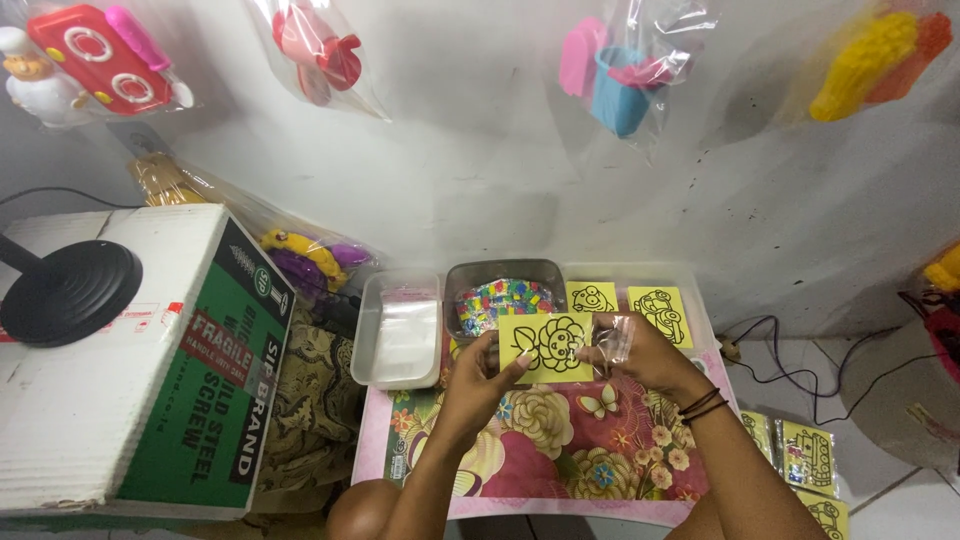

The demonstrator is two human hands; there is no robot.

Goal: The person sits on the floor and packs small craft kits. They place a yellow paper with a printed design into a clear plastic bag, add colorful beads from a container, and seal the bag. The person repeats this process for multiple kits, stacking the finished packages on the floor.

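yellow card (546, 349) long axis runs left-right, face up | black flower drawing (smiling) | left hand (480, 372) pinches its left edge | right hand (630, 352) grips its right edge

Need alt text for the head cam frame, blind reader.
Both hands hold a yellow card with a black flower drawing above a floral tabletop, left hand at its left edge, right hand at its right. Behind sit a clear tray and a tub of coloured bits.

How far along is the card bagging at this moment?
Done: bagged yellow cards lie on the floor at right. In hand: the left hand holds a yellow flower card while the right hand holds a clear sleeve at its edge. Left: two loose cards lie behind, beside a tray of clear bags.
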